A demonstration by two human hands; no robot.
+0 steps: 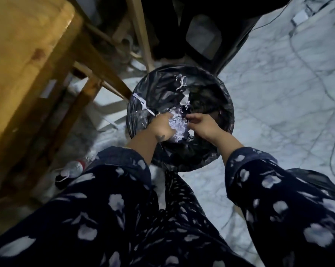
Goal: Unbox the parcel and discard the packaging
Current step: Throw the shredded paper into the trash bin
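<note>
While both hands pressed shreds into the bin, discarding looked nearly done: left hand cupped them, right hand pinched some.

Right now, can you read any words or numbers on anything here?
None can be read.
Bottle on the floor: its label is too blurred.
Shredded paper between the left hand and right hand over the bin: no print shows.
Mark on the left wrist: a drawing, not letters.
</note>
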